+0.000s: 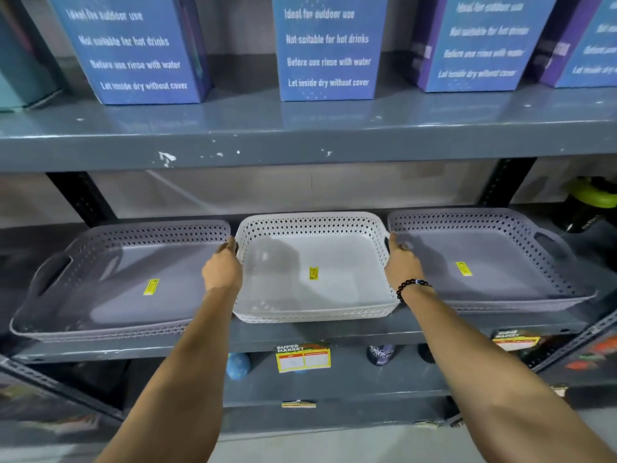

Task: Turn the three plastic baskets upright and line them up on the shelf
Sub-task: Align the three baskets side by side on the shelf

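- Evidently the work is nearing its end; all three baskets are sitting open side up on the middle shelf [300,339], and the white basket [314,289] is serving as the landmark for the rest.
- The left hand [222,270] is wrapping over the white basket's left end, fingers curling over the rim where it meets the neighbouring basket; the right hand [402,264] is doing the same at its right end; both are closing on that basket's ends, though how far the fingers are hooking into the handle slots I cannot tell, since the hands are covering them.
- Holding it at both ends is probably letting the person square it up and slide it straight, rather than twisting it with one hand.
- The left grey basket [110,289] is lying just left of the white basket, rims touching or nearly so; its front edge is hanging slightly forward of the white basket's front, so the row is not looking quite even.
- The right grey basket [500,269] is lying just right of the white basket, its rim close against the right hand; it is sitting a little further back.
- Each basket is looking shallow and rectangular, with perforated walls, a smooth solid floor and a small yellow sticker on that floor; the grey ones are showing cut-out handles at their outer ends.
- Above the white basket, blue boxes [327,48] are standing on the upper shelf; below it, a yellow price tag [302,356] is hanging on the shelf edge.
- My judgement: only a small nudge of alignment is remaining.
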`<action>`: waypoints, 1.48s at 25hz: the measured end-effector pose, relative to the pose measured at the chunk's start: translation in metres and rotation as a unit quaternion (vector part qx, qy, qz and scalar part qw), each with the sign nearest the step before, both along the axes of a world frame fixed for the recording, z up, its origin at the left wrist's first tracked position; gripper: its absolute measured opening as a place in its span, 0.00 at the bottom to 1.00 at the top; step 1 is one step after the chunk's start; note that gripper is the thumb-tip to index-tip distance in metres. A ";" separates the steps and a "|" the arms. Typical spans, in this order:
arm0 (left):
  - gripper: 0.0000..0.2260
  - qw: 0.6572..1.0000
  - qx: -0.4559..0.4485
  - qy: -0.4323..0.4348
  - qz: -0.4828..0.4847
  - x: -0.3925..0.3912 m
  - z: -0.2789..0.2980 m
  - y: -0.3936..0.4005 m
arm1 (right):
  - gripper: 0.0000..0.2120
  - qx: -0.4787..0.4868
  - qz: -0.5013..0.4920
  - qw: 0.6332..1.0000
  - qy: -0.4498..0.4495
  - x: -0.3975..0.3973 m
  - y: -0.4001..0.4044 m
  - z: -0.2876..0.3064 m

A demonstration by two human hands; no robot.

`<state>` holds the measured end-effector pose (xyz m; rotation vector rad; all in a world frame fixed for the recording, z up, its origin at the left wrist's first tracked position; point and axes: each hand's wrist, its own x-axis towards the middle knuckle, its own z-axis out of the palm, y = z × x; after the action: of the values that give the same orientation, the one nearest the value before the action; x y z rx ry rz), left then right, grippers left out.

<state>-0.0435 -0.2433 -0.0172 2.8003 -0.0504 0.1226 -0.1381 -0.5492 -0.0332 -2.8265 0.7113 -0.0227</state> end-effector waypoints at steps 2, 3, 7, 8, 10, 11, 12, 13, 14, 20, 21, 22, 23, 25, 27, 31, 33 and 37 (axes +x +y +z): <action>0.24 1.000 -0.006 -0.001 0.002 0.002 -0.001 0.000 | 0.34 -0.010 0.006 1.000 0.006 0.003 0.000 0.000; 0.23 1.000 -0.008 0.000 0.004 0.004 -0.001 -0.001 | 0.34 -0.012 0.008 1.000 0.010 0.005 0.000 0.000; 0.24 1.000 -0.008 0.004 0.013 0.015 -0.003 -0.005 | 0.34 -0.007 0.006 1.000 0.009 0.015 -0.003 0.000; 0.25 1.000 -0.009 0.004 0.014 0.018 -0.003 -0.007 | 0.34 -0.008 0.007 1.000 0.007 0.018 -0.004 0.000; 0.26 1.000 -0.008 0.002 0.019 0.023 -0.001 -0.008 | 0.34 -0.006 0.008 1.000 -0.001 0.022 -0.006 0.003; 0.26 1.000 -0.009 0.000 0.021 0.024 -0.001 -0.008 | 0.34 -0.004 0.006 1.000 -0.002 0.023 -0.006 0.005; 0.27 1.000 -0.010 0.000 0.023 0.022 -0.001 -0.008 | 0.34 -0.001 0.004 1.000 -0.002 0.022 -0.006 0.005; 0.27 1.000 -0.012 0.001 0.024 0.020 -0.001 -0.007 | 0.34 0.001 0.003 1.000 -0.003 0.020 -0.006 0.004; 0.27 1.000 -0.015 0.002 0.024 0.017 -0.001 -0.007 | 0.34 0.000 0.004 1.000 -0.004 0.017 -0.005 0.004; 0.25 0.999 -0.034 0.007 0.025 0.002 -0.004 -0.003 | 0.34 0.001 0.008 1.000 -0.012 0.002 -0.001 0.001; 0.25 0.999 -0.038 0.008 0.026 0.000 -0.003 -0.002 | 0.34 0.004 0.009 1.000 -0.012 0.000 0.000 0.001; 0.24 0.999 -0.043 0.010 0.028 -0.002 -0.003 -0.002 | 0.34 0.008 0.008 1.000 -0.012 -0.002 0.001 0.001; 0.23 0.998 -0.051 0.011 0.030 -0.003 -0.002 -0.001 | 0.34 0.010 0.008 1.000 -0.012 -0.004 0.001 0.001; 0.20 0.996 -0.077 0.014 0.033 -0.006 0.000 0.000 | 0.34 0.004 0.009 1.000 -0.008 -0.006 0.002 0.002; 0.19 0.993 -0.110 0.025 0.034 -0.006 0.003 0.002 | 0.34 -0.003 0.013 1.000 -0.003 -0.007 0.003 0.004; 0.19 0.985 -0.161 0.054 0.036 -0.003 0.005 0.004 | 0.33 0.022 0.011 1.000 -0.011 -0.008 0.004 0.006; 0.20 0.979 -0.188 0.065 0.044 -0.002 0.006 0.004 | 0.33 0.035 0.008 0.999 -0.014 -0.008 0.004 0.006; 0.20 0.976 -0.205 0.060 0.045 0.000 0.005 0.003 | 0.34 0.054 0.005 0.998 -0.016 -0.008 0.003 0.007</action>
<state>-0.0432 -0.2400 -0.0122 2.3919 0.1193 -0.0150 -0.1461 -0.5462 -0.0262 -2.7203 0.6695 -0.0257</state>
